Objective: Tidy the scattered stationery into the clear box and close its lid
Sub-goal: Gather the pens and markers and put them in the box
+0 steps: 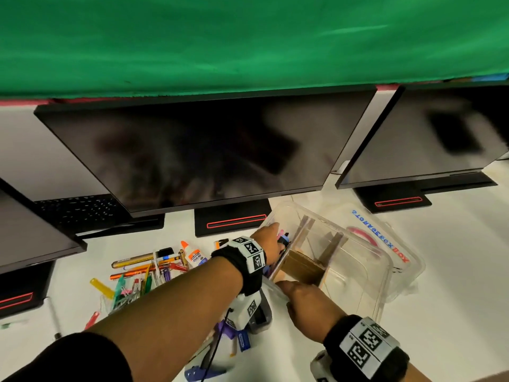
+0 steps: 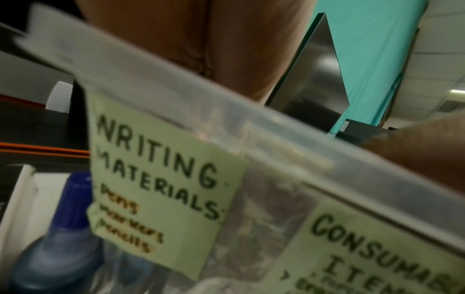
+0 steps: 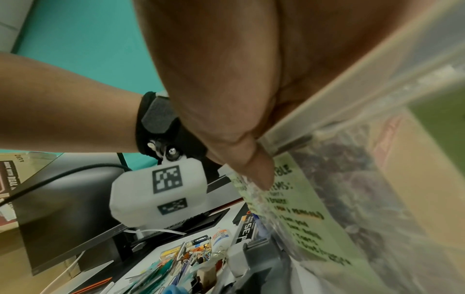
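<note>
The clear box (image 1: 338, 232) with cardboard dividers stands open at centre right, its lid (image 1: 396, 244) folded back to the right. My left hand (image 1: 277, 242) reaches over the box's left wall and holds a bunch of pens (image 1: 283, 238) in the leftmost compartment; its fingertips are hidden. My right hand (image 1: 292, 293) grips the near rim, thumb (image 3: 251, 165) on the outer wall. A green label (image 2: 161, 179) on that wall reads "Writing materials". Scattered stationery (image 1: 143, 271) and a glue bottle (image 1: 192, 253) lie to the left.
Three dark monitors (image 1: 192, 150) stand close behind, one stand (image 1: 231, 220) just left of the box. A keyboard (image 1: 80, 210) lies at the back left. A grey stapler (image 1: 259, 312) and blue tools (image 1: 242, 340) sit under my left forearm. A blue bottle (image 2: 62, 238) stands beside the box.
</note>
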The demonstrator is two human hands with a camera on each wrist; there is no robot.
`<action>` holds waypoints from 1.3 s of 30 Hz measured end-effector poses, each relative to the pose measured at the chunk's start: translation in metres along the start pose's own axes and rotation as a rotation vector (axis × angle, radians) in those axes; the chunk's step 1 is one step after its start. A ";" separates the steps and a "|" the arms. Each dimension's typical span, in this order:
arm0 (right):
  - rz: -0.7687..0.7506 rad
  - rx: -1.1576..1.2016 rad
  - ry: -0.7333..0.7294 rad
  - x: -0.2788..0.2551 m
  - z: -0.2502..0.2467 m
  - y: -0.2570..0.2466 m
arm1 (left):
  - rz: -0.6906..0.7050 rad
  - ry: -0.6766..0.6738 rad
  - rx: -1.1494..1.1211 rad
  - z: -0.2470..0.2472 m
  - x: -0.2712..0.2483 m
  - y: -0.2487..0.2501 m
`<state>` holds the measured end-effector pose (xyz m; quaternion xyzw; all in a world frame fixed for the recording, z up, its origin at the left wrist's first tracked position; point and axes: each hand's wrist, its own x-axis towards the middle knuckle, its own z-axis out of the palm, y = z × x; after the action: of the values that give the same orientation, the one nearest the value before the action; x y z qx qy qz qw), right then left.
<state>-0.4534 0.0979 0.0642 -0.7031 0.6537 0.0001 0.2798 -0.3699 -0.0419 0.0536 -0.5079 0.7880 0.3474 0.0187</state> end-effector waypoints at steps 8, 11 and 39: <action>0.019 0.013 -0.031 0.006 -0.001 -0.004 | 0.158 0.032 -0.245 -0.030 -0.028 -0.023; 0.044 0.003 -0.034 0.007 -0.010 -0.012 | 0.145 0.093 -0.250 -0.055 -0.051 -0.045; 0.373 -0.187 -0.108 0.106 0.070 -0.128 | -0.100 -0.287 0.252 -0.008 -0.152 -0.210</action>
<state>-0.2950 0.0261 0.0168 -0.5917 0.7538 0.1503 0.2431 -0.1228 0.0226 0.0065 -0.4853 0.7884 0.3135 0.2115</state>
